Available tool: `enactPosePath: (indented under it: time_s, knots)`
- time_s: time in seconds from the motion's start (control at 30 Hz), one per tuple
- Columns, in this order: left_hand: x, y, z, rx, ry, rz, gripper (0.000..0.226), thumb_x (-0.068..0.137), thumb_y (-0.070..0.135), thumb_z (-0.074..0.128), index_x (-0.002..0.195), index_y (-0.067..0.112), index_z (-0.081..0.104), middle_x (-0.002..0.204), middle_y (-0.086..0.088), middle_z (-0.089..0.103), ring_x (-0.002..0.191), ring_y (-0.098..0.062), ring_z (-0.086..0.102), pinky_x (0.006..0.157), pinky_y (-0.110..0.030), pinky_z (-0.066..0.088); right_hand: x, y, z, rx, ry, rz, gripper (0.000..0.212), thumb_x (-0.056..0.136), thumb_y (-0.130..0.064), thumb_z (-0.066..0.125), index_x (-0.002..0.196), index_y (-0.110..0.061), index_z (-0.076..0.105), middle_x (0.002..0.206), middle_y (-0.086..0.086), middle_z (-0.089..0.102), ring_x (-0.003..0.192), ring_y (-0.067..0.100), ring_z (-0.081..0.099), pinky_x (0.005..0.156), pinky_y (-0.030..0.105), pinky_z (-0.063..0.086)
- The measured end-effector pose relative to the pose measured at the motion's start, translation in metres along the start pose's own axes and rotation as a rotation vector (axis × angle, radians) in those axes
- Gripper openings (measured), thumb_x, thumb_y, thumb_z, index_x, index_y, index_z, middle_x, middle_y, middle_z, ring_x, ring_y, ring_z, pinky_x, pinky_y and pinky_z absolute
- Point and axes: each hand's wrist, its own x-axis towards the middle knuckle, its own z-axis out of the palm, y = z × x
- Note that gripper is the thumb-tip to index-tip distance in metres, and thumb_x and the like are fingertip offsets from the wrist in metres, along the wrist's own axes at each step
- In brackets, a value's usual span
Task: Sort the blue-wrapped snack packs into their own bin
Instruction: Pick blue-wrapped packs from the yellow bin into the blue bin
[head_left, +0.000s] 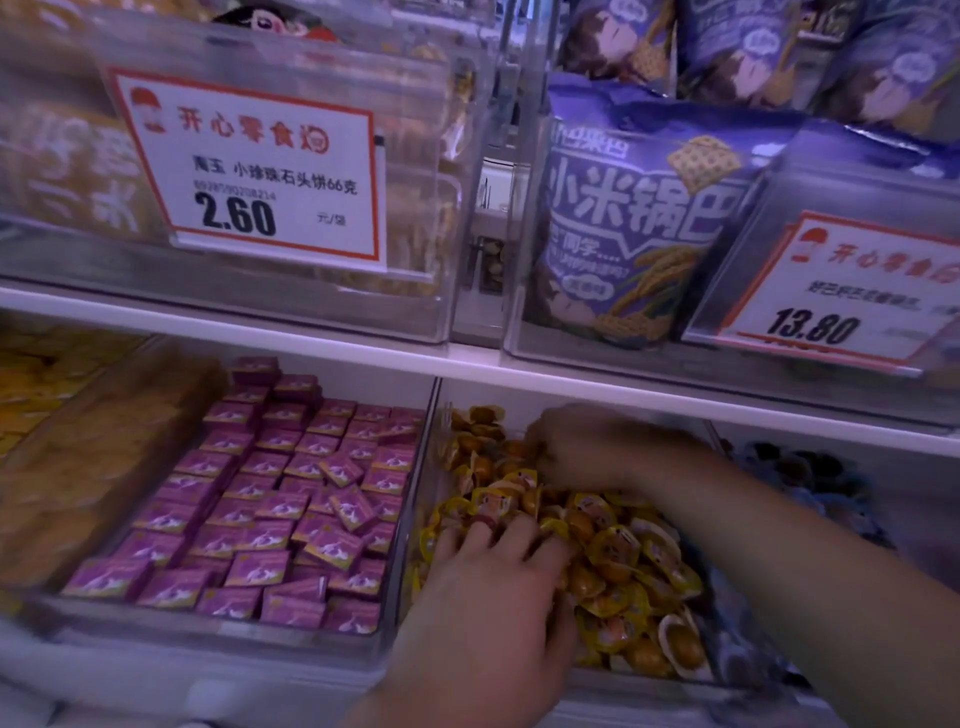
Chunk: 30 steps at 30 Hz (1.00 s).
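Both hands are seen in the middle bin (434, 467) of the lower shelf, buried among a heap of small yellow-and-orange snack packs (618, 551), too many to be counted. The left hand (498, 577) is laid flat on the heap with its fingers (483, 535) spread and straight, nothing being gripped. The right hand (587, 447) is reached toward the back of the same bin; its fingers are curled down into the packs, but whether anything is pinched cannot be told. The blue-wrapped snack packs (810, 478) are seen blurred in the next bin to the right, and no count can be made. None is plainly seen among the yellow ones. Such packs are judged to be light, small and slippery in their film, easily crushed, and best pinched at the crimped rim between thumb and forefinger. One bin of purple boxes (291, 499) lies to the left, and two price cards (260, 166) hang above.
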Motion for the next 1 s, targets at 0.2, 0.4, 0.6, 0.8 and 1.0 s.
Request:
enactPosePath:
  time_s: [0.2, 0.4, 0.6, 0.8, 1.0]
  knots:
    - [0.001, -0.005, 0.001, 0.011, -0.019, -0.091, 0.055, 0.083, 0.058, 0.022, 0.123, 0.039, 0.054, 0.124, 0.017, 0.051, 0.111, -0.019, 0.052, 0.113, -0.047, 0.024, 0.018, 0.021, 0.022, -0.123, -0.244, 0.209, 0.074, 0.072, -0.063, 0.057, 0.141, -0.038, 0.045, 0.143, 0.005, 0.043, 0.132, 0.028, 0.038, 0.101, 0.048, 0.041]
    - [0.002, -0.008, 0.002, -0.022, 0.011, -0.172, 0.062, 0.081, 0.058, 0.012, 0.125, 0.038, 0.051, 0.125, 0.017, 0.047, 0.109, -0.017, 0.05, 0.107, -0.037, 0.031, 0.018, 0.017, 0.036, -0.029, 0.013, 0.165, 0.02, 0.084, -0.035, 0.059, 0.1, -0.026, 0.066, 0.121, 0.009, 0.046, 0.12, 0.034, 0.039, 0.099, 0.05, 0.037]
    - [0.003, -0.007, 0.001, -0.023, -0.027, -0.169, 0.05, 0.086, 0.057, 0.022, 0.124, 0.039, 0.049, 0.124, 0.016, 0.046, 0.11, -0.016, 0.054, 0.106, -0.039, 0.034, -0.001, 0.02, 0.01, 0.253, 0.12, 0.146, 0.016, 0.085, -0.045, 0.069, 0.082, -0.03, 0.064, 0.094, -0.007, 0.059, 0.099, 0.016, 0.059, 0.074, 0.023, 0.037]
    - [0.002, -0.007, -0.001, -0.093, 0.013, -0.158, 0.044, 0.086, 0.056, 0.031, 0.122, 0.04, 0.052, 0.121, 0.017, 0.049, 0.106, -0.017, 0.054, 0.096, -0.037, 0.043, -0.11, 0.033, -0.004, 0.114, 0.584, 0.17, 0.025, 0.096, -0.042, 0.048, 0.096, -0.024, 0.065, 0.1, 0.006, 0.071, 0.096, 0.028, 0.065, 0.08, 0.035, 0.051]
    - [0.001, -0.007, 0.0, -0.155, 0.096, -0.073, 0.033, 0.09, 0.046, 0.042, 0.115, 0.037, 0.06, 0.117, 0.014, 0.056, 0.101, -0.016, 0.058, 0.093, -0.036, 0.045, -0.181, 0.075, 0.035, 0.445, 0.861, 0.513, 0.019, 0.09, -0.013, 0.067, 0.071, -0.016, 0.064, 0.072, 0.014, 0.066, 0.07, 0.035, 0.065, 0.061, 0.031, 0.043]
